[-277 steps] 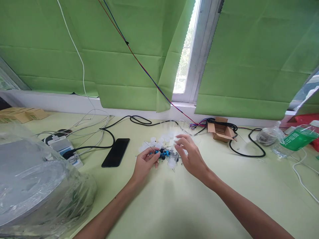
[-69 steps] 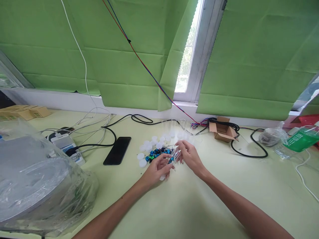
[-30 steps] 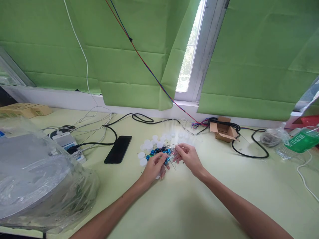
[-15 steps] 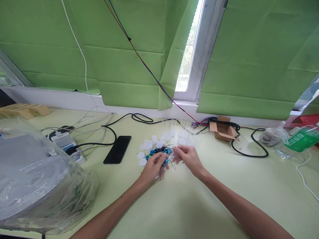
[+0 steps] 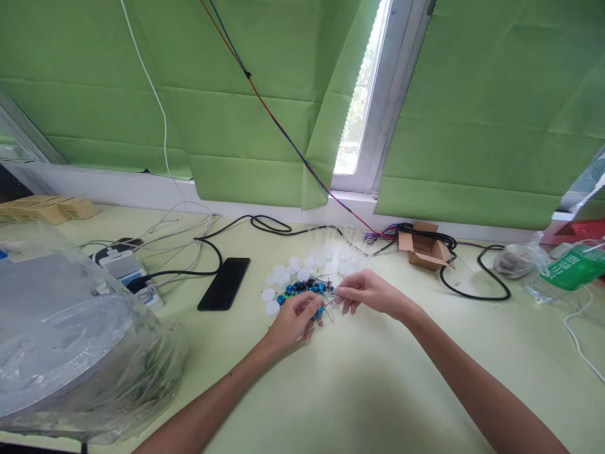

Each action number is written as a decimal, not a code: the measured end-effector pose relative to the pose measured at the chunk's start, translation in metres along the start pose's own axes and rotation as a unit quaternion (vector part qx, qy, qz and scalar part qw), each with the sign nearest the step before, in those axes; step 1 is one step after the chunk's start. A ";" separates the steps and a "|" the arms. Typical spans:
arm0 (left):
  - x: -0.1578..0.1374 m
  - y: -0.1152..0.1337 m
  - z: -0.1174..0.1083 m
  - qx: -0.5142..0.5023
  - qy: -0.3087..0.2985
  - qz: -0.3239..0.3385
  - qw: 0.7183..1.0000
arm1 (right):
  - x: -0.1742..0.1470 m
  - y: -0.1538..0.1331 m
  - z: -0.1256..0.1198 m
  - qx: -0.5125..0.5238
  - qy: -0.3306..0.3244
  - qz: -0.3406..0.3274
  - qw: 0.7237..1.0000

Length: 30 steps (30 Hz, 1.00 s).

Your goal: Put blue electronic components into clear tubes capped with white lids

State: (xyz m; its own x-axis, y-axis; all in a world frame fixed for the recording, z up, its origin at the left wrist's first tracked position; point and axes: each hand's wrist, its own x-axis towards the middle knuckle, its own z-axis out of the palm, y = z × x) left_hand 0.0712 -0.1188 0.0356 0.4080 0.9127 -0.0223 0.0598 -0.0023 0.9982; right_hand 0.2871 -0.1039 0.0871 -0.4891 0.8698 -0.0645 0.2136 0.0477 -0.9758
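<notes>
My left hand [image 5: 295, 316] is closed in a pinch at the near side of a pile of small shiny blue and dark parts [image 5: 305, 287]. Across from it, the thumb and fingers of my right hand [image 5: 373, 294] are pinched together at the pile's right edge. Something thin, clear or silvery, shows between the two hands, too small to name. Thin metal pins or wires stick out around the pile. Several round white caps [image 5: 268, 295] lie to the left and behind. Clear tubes [image 5: 348, 234] stand upright beyond them.
A black phone [image 5: 224, 284] lies left of the pile. A plastic-wrapped bulky object [image 5: 75, 340] fills the left front. Behind are a power strip [image 5: 137, 280], black cables [image 5: 269, 224] and an open cardboard box [image 5: 425, 252]. A green-labelled bottle [image 5: 567, 271] lies at right.
My right hand has moved slightly right, away from my left hand, widening the gap between them. My left hand stays nearly in place. The view has shifted a little.
</notes>
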 end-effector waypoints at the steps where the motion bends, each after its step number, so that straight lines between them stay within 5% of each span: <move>1: 0.000 -0.001 0.000 -0.001 -0.006 0.002 1.000 | -0.001 -0.001 -0.002 -0.006 -0.016 0.003 1.000; 6: -0.001 -0.005 -0.001 0.008 -0.026 0.007 1.000 | -0.004 -0.001 -0.006 -0.019 -0.057 0.019 0.998; 30: 0.000 -0.005 -0.001 0.017 -0.030 -0.005 0.999 | 0.003 0.014 -0.002 -0.021 -0.033 0.035 0.999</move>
State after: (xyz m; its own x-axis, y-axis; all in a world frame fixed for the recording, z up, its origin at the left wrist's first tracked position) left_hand 0.0693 -0.1186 0.0302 0.4608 0.8868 -0.0356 0.0944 -0.0091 0.9955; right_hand 0.2902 -0.0999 0.0740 -0.5266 0.8374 -0.1469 0.2844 0.0106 -0.9587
